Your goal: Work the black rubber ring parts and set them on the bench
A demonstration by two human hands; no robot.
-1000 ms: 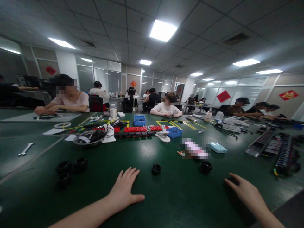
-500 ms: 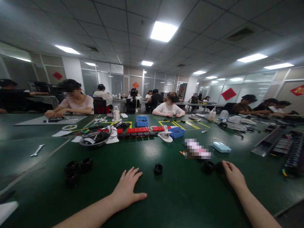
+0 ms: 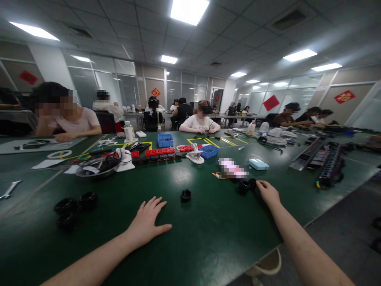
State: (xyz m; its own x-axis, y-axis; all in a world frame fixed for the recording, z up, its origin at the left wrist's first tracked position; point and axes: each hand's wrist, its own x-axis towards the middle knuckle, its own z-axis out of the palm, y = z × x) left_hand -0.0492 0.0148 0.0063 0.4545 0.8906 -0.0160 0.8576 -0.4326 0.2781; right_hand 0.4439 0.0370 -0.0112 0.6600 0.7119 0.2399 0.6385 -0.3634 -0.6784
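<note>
The green tabletop (image 3: 214,238) bears the left hand (image 3: 147,224), palm down, fingers spread and released, holding nothing. The right hand (image 3: 268,192) touches the pair of black round parts (image 3: 247,185) ahead of it, but I cannot tell whether its fingers grip. A single black round part (image 3: 186,195) sits between the hands.

Table top (image 3: 214,234): green, smooth, soft sheen under the lamps. Black caps (image 3: 244,186): plastic look, slightly glossy. Wrench (image 3: 9,189): bright bare metal. Blue baskets (image 3: 165,140): plastic mesh.

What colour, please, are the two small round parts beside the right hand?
Black; the small round parts show best in the head view.
</note>
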